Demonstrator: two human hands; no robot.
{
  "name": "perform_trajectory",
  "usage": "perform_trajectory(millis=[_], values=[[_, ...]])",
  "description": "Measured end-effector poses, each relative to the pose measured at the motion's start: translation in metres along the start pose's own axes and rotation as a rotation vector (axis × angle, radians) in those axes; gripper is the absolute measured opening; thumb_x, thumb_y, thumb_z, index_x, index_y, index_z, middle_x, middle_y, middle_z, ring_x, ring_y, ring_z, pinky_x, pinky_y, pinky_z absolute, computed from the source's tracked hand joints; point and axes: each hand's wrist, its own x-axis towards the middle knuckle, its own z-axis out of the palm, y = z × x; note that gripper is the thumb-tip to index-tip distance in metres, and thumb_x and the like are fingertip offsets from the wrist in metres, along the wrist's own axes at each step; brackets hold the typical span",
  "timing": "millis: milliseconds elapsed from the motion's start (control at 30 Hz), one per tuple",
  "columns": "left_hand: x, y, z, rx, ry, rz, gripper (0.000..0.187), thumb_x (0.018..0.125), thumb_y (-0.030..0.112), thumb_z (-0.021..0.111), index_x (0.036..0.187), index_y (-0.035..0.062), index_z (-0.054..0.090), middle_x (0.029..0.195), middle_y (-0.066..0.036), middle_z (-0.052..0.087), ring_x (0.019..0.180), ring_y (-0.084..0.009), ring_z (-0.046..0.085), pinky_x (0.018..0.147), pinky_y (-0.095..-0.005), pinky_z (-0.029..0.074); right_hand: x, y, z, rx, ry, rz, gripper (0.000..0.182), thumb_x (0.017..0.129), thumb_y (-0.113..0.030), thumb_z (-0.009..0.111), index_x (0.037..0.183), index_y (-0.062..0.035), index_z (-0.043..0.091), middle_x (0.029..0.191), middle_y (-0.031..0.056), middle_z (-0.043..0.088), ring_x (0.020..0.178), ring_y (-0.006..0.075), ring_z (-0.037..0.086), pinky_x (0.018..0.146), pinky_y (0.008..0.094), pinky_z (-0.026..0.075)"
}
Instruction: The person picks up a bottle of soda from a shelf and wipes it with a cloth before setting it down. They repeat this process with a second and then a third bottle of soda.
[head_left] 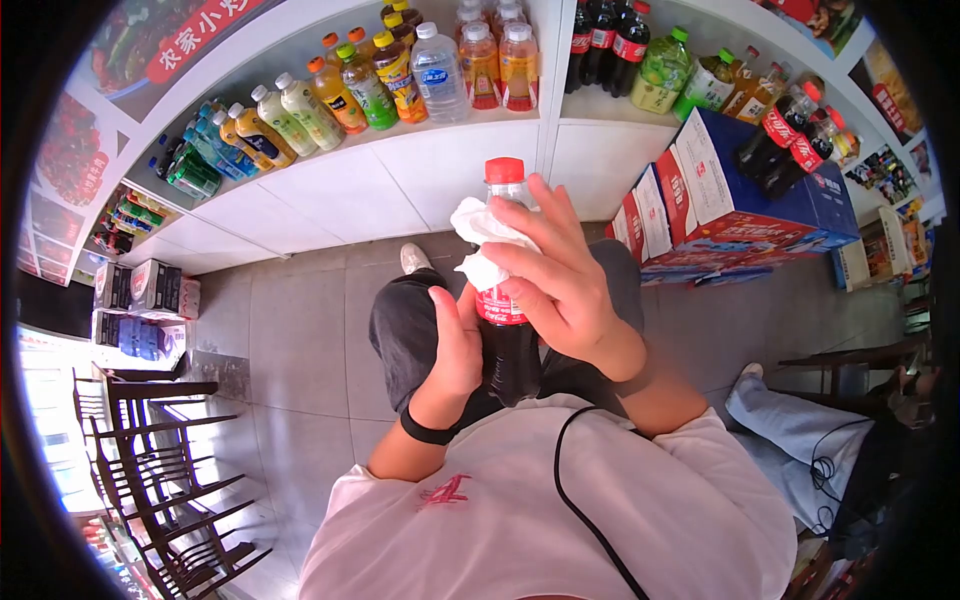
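Note:
A dark cola bottle (pixel 511 362) with a red cap and red label stands upright in front of my chest. My left hand (pixel 460 345) is wrapped round its left side, thumb pointing up, other fingers mostly hidden behind the bottle. A crumpled white tissue (pixel 484 232) lies against the bottle's upper part. My right hand (pixel 560 275) presses that tissue to the bottle from the right, its fingers bent over it below the cap.
Shelves ahead hold several drinks, among them a large clear bottle (pixel 438 75). Stacked blue and red cartons (pixel 720 200) with cola bottles on top stand at right. Dark chairs (pixel 150 470) are at left. Another person's legs (pixel 800 440) show at right.

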Motion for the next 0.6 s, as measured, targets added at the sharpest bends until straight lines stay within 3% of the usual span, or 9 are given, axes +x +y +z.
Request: perform_trajectory(millis=[100,200,233,433,533,600], values=[[0.002,-0.001,-0.003,-0.055,0.214,0.032,0.088,0.097,0.070,0.012,0.147,0.0029,0.037,0.145,-0.011,0.048,0.135,-0.0236,0.044,0.112,-0.0364,0.034,-0.011,-0.003,0.008,-0.031,-0.089,-0.049,0.034,0.086,-0.012,0.066,0.119,-0.0161,0.068,0.141,0.0085,0.054,0.142,0.0387,0.034,0.114,0.0619,0.013],[0.004,0.015,-0.009,-0.083,0.141,-0.024,0.089,0.095,0.074,0.017,0.141,0.0026,0.044,0.134,-0.011,0.058,0.123,-0.0270,0.056,0.105,-0.0379,0.042,-0.032,-0.007,0.014,-0.068,-0.174,-0.110,0.037,0.084,-0.014,0.069,0.121,-0.0186,0.067,0.142,0.0041,0.054,0.142,0.0367,0.034,0.113,0.0656,0.014],[0.011,0.014,-0.021,-0.366,-0.002,-0.011,0.094,0.093,0.076,0.010,0.145,0.0027,0.040,0.137,-0.014,0.055,0.125,-0.0278,0.055,0.106,-0.0392,0.043,-0.042,-0.009,0.019,-0.045,-0.193,-0.099,0.038,0.084,-0.014,0.069,0.121,-0.0211,0.067,0.143,0.0010,0.053,0.143,0.0359,0.034,0.111,0.0679,0.015],[0.012,0.021,-0.016,-0.364,0.132,-0.065,0.083,0.096,0.072,0.021,0.135,0.0037,0.049,0.119,-0.014,0.064,0.106,-0.0261,0.064,0.095,-0.0384,0.051,-0.057,-0.014,0.020,-0.020,-0.266,-0.091,0.039,0.083,-0.019,0.070,0.122,-0.0244,0.067,0.144,-0.0021,0.053,0.144,0.0323,0.033,0.111,0.0710,0.012],[0.015,0.021,-0.020,-0.351,0.040,-0.045,0.079,0.098,0.069,0.024,0.132,0.0032,0.050,0.114,-0.014,0.065,0.099,-0.0275,0.066,0.090,-0.0397,0.054,-0.064,-0.015,0.021,0.025,-0.267,-0.107,0.038,0.083,-0.021,0.069,0.121,-0.0251,0.068,0.143,-0.0017,0.054,0.144,0.0325,0.033,0.112,0.0694,0.010],[0.015,0.022,-0.016,-0.412,0.085,-0.038,0.071,0.101,0.061,0.025,0.130,0.0019,0.051,0.109,-0.017,0.065,0.095,-0.0287,0.066,0.085,-0.0413,0.055,-0.069,-0.013,0.021,0.044,-0.261,-0.123,0.038,0.082,-0.020,0.069,0.119,-0.0257,0.069,0.143,-0.0013,0.054,0.144,0.0325,0.033,0.113,0.0680,0.010]])
